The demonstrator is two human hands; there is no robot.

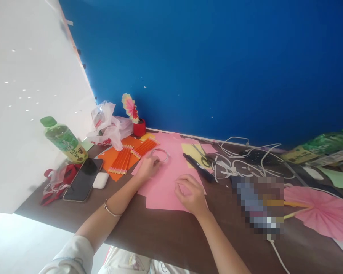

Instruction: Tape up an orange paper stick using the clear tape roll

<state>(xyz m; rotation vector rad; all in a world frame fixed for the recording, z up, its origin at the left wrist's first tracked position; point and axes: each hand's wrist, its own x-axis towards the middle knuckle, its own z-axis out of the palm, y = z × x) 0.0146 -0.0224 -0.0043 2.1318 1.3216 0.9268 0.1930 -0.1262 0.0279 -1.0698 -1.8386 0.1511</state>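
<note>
Forearms (pixel 224 241) nearest, slanting toward pink paper (pixel 162 194). Ring (pixel 167 155) on pink paper; left hand (pixel 148 167) at near rim, fingers curled, perhaps steadying; grip or touch, can't tell. Right hand (pixel 193 194) over pink paper, fingers curled, hold unclear. Pleated orange strips (pixel 122 160) left of pink paper, presumably parked clear.

I could read no text for certain. The bottle (pixel 65 140) at the left of the frame and the lying bottle (pixel 321 146) at the right edge bore printed labels too blurred to make out. So were the red print on my plastic bag (pixel 114 127), left of centre, and the white marks on the black pen (pixel 198 167) near the middle.
</note>
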